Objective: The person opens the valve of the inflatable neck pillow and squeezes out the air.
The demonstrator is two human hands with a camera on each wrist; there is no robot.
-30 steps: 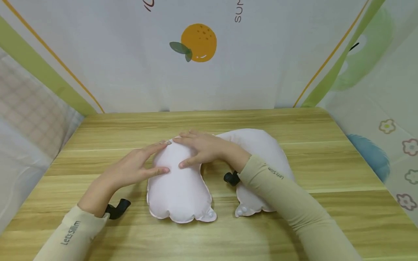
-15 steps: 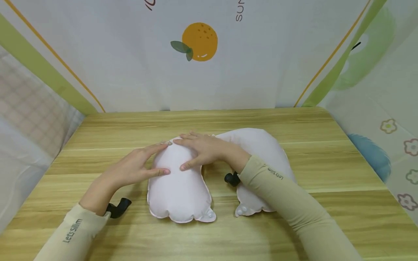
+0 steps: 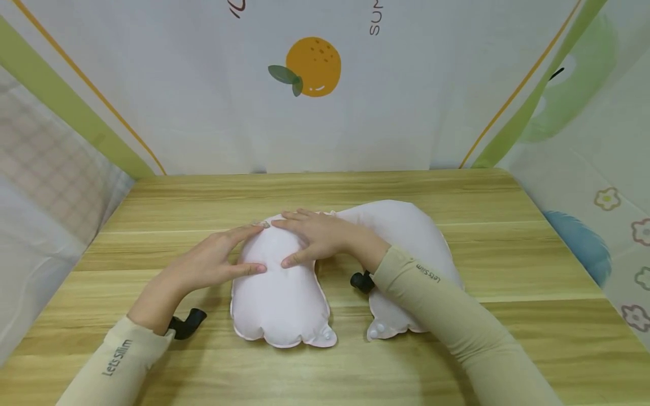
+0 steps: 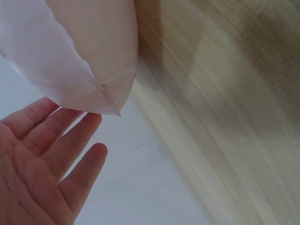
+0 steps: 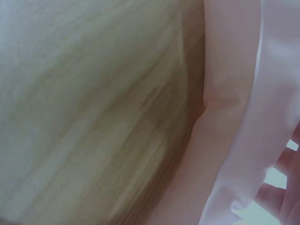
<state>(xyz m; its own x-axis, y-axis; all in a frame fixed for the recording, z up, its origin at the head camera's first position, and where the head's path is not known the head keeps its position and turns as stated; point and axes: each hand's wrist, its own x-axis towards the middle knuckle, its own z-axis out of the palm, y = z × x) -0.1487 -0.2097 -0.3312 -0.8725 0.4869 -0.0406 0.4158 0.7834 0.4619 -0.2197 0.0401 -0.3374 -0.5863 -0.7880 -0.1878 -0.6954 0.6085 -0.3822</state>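
A pale pink, inflated U-shaped neck pillow (image 3: 281, 307) lies on the table with its two rounded ends towards me. Both ends carry a small tab with clear snap buttons. My left hand (image 3: 213, 259) rests against the outer side of the left lobe, thumb on top and fingers reaching to the far edge. From the other side my right hand (image 3: 325, 234) lies across the top of that same lobe, fingers spread. The left wrist view shows the straight fingers (image 4: 70, 140) at the pillow's seam. Part of the right lobe is hidden under my right forearm.
The wood-grain table (image 3: 508, 237) runs back to a white curtain (image 3: 203, 113) printed with an orange. More printed cloth hangs at both sides. A black curved piece (image 3: 188, 323) sits at my left wrist, and another black piece (image 3: 361, 282) at my right.
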